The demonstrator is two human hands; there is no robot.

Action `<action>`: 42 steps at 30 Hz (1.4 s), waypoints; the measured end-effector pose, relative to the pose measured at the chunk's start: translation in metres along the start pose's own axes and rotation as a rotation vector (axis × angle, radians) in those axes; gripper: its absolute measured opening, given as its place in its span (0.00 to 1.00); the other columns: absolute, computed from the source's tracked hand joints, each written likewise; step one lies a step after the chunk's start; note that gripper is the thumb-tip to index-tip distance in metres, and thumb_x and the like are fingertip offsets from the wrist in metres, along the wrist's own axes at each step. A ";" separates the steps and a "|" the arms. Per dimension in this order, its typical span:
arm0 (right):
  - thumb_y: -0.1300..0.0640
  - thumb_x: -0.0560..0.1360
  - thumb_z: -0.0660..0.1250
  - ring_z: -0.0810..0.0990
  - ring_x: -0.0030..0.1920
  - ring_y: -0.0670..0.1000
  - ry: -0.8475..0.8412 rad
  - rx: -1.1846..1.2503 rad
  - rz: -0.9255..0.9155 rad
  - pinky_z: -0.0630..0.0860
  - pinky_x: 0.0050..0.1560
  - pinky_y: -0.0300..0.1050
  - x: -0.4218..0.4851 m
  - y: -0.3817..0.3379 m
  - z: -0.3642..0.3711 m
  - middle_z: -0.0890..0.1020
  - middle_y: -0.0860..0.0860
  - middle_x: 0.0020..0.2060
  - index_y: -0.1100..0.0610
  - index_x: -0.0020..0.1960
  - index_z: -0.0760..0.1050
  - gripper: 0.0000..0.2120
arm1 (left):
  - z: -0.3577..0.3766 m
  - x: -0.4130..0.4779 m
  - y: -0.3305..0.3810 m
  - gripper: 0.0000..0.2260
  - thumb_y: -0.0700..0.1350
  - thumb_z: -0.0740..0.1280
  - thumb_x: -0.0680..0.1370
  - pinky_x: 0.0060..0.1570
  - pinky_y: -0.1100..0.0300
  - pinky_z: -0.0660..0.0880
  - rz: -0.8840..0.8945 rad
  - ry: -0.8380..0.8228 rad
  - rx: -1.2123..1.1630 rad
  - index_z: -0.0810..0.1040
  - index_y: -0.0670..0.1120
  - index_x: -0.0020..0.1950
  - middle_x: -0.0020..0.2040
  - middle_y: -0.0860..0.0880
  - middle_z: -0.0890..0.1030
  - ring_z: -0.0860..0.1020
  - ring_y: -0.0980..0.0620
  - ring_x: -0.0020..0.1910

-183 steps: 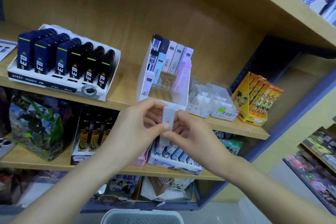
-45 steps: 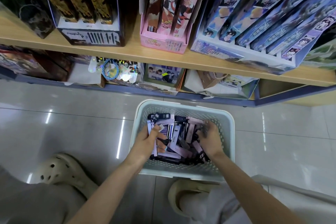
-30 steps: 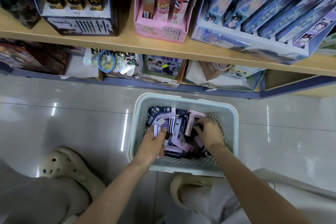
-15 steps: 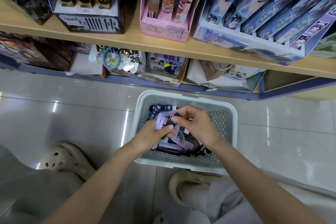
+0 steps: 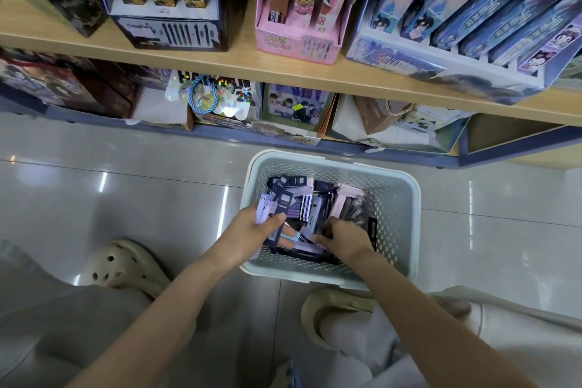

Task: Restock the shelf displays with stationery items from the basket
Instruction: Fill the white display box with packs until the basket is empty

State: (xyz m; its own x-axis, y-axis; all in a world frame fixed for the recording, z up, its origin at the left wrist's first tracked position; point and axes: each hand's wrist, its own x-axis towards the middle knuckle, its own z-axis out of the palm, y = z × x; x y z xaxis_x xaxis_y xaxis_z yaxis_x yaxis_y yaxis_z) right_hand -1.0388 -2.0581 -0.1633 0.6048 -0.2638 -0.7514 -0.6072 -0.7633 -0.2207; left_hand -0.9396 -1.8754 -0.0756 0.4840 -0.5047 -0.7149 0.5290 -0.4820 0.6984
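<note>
Basket (image 5: 393, 198) on floor (image 5: 126, 183) below shelf (image 5: 220, 63), clogs (image 5: 122, 264) beside, left hand (image 5: 248, 233) gripping packets (image 5: 267, 208)

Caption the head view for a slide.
Left hand grips small packs; right hand reaches among the rest in the basket.

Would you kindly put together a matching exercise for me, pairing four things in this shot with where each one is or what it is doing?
Things:
1. basket
2. pink display box
3. left hand
4. right hand

Place or state:
A. stands on the wooden shelf
B. grips a bunch of packets
C. sits on the tiled floor
D. reaches down among the loose packets in the basket

Pairs: 1-C, 2-A, 3-B, 4-D
</note>
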 end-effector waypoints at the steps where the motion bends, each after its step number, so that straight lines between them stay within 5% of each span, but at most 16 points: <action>1: 0.44 0.76 0.64 0.79 0.53 0.56 -0.017 -0.002 0.015 0.76 0.50 0.47 0.002 -0.002 0.001 0.81 0.55 0.52 0.57 0.58 0.73 0.19 | 0.001 0.000 -0.001 0.10 0.41 0.61 0.81 0.59 0.46 0.74 -0.003 -0.003 0.002 0.80 0.45 0.43 0.39 0.47 0.85 0.84 0.45 0.40; 9: 0.60 0.75 0.65 0.81 0.47 0.54 -0.068 0.327 0.115 0.78 0.50 0.45 0.011 0.017 -0.002 0.83 0.56 0.46 0.60 0.54 0.78 0.09 | 0.005 0.002 -0.007 0.09 0.41 0.60 0.81 0.59 0.50 0.75 -0.016 0.003 0.030 0.78 0.39 0.49 0.40 0.47 0.86 0.84 0.47 0.40; 12: 0.59 0.77 0.64 0.79 0.51 0.54 0.008 0.369 0.103 0.73 0.54 0.43 0.002 0.022 -0.010 0.81 0.54 0.48 0.61 0.56 0.76 0.09 | 0.007 0.005 -0.010 0.08 0.38 0.57 0.82 0.49 0.52 0.80 -0.049 0.056 -0.094 0.74 0.36 0.53 0.38 0.45 0.84 0.84 0.49 0.37; 17: 0.58 0.78 0.65 0.79 0.42 0.52 0.202 0.786 -0.102 0.77 0.47 0.49 -0.029 -0.009 -0.028 0.80 0.53 0.41 0.58 0.52 0.73 0.05 | 0.016 0.006 -0.006 0.08 0.34 0.55 0.82 0.42 0.59 0.81 -0.063 0.189 -0.245 0.72 0.38 0.56 0.46 0.42 0.83 0.83 0.49 0.41; 21: 0.63 0.76 0.67 0.80 0.42 0.47 0.162 1.010 -0.269 0.77 0.47 0.37 -0.055 -0.052 -0.029 0.78 0.53 0.39 0.54 0.53 0.69 0.10 | 0.026 0.009 -0.005 0.08 0.41 0.60 0.81 0.43 0.59 0.80 -0.068 0.260 -0.370 0.77 0.41 0.55 0.46 0.45 0.84 0.83 0.49 0.44; 24: 0.62 0.75 0.68 0.80 0.40 0.44 0.148 0.936 -0.336 0.78 0.49 0.40 -0.064 -0.068 -0.024 0.79 0.48 0.39 0.48 0.51 0.71 0.11 | 0.029 0.010 -0.004 0.08 0.45 0.62 0.81 0.40 0.61 0.78 -0.075 0.295 -0.425 0.78 0.44 0.53 0.44 0.47 0.84 0.82 0.51 0.43; 27: 0.61 0.75 0.68 0.77 0.40 0.37 0.190 0.865 -0.371 0.73 0.47 0.32 -0.060 -0.063 -0.028 0.78 0.43 0.40 0.49 0.50 0.74 0.08 | 0.026 0.010 -0.003 0.06 0.42 0.63 0.80 0.37 0.63 0.77 -0.057 0.331 -0.425 0.79 0.46 0.49 0.39 0.51 0.84 0.82 0.53 0.39; 31: 0.58 0.77 0.66 0.76 0.43 0.43 0.364 0.726 -0.127 0.71 0.47 0.33 -0.018 -0.019 -0.018 0.77 0.48 0.44 0.57 0.52 0.73 0.06 | 0.021 0.011 -0.003 0.08 0.39 0.63 0.80 0.52 0.51 0.78 -0.064 0.328 -0.356 0.79 0.49 0.47 0.44 0.49 0.85 0.83 0.47 0.45; 36: 0.53 0.77 0.64 0.80 0.47 0.57 0.240 0.516 0.171 0.76 0.48 0.46 0.035 0.025 0.014 0.81 0.60 0.49 0.63 0.49 0.75 0.12 | 0.018 0.010 -0.005 0.06 0.40 0.63 0.80 0.58 0.46 0.76 -0.089 0.293 -0.297 0.79 0.46 0.51 0.45 0.49 0.85 0.83 0.47 0.48; 42: 0.50 0.76 0.66 0.81 0.48 0.57 0.233 0.452 0.300 0.76 0.44 0.47 0.044 0.009 0.010 0.82 0.56 0.47 0.61 0.55 0.73 0.15 | 0.017 0.010 -0.011 0.06 0.42 0.63 0.80 0.61 0.42 0.73 -0.096 0.246 -0.232 0.79 0.46 0.55 0.50 0.43 0.84 0.81 0.43 0.52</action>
State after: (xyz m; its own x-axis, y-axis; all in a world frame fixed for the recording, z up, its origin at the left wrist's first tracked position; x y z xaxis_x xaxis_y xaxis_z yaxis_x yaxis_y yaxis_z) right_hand -1.0226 -2.0709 -0.2044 0.4386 -0.5909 -0.6771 -0.8978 -0.3213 -0.3012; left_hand -0.9521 -1.8872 -0.0901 0.5627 -0.2634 -0.7836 0.7113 -0.3289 0.6213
